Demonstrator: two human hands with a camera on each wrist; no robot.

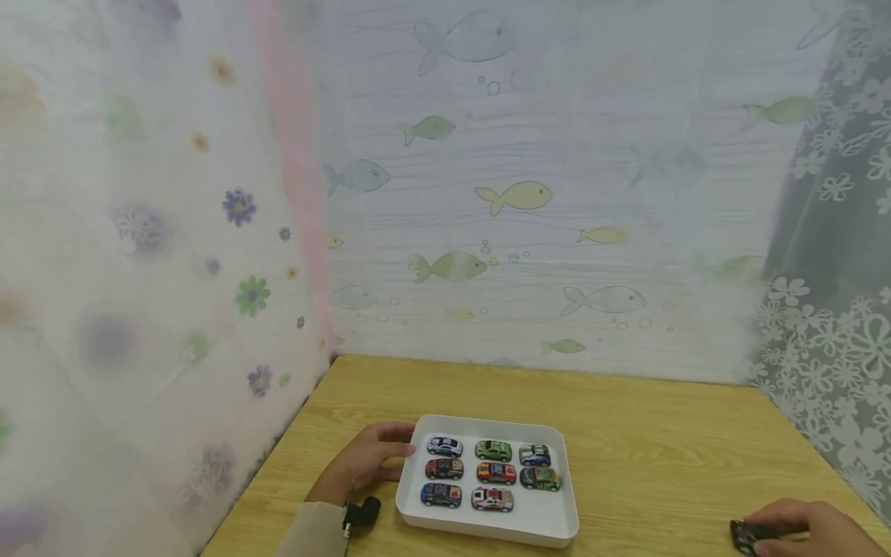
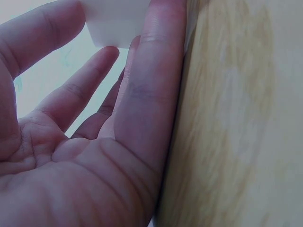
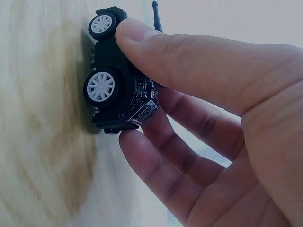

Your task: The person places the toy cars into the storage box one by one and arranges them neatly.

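A white tray (image 1: pixel 487 532) stands on the wooden table, with several small toy cars lying in rows inside it. My left hand (image 1: pixel 372 456) is at its left side, the fingers mostly straight and touching the tray's wall. Part of the white tray (image 2: pixel 116 23) shows beyond the fingertips in the left wrist view, where the hand's lower edge lies along the tabletop. Well to the right of the tray, my right hand (image 1: pixel 810 530) pinches a black toy car (image 3: pixel 109 61) between thumb and fingers. The car has white-spoked wheels and stands at the table surface. A thin black rod shows behind the thumb.
Among the cars in the tray are a green car (image 1: pixel 493 450), a red and yellow car (image 1: pixel 496 473) and a white and red car (image 1: pixel 493 499). Patterned curtains hang behind the wooden table (image 1: pixel 647 441) and on both sides. A black device (image 1: pixel 362 512) is at the left wrist.
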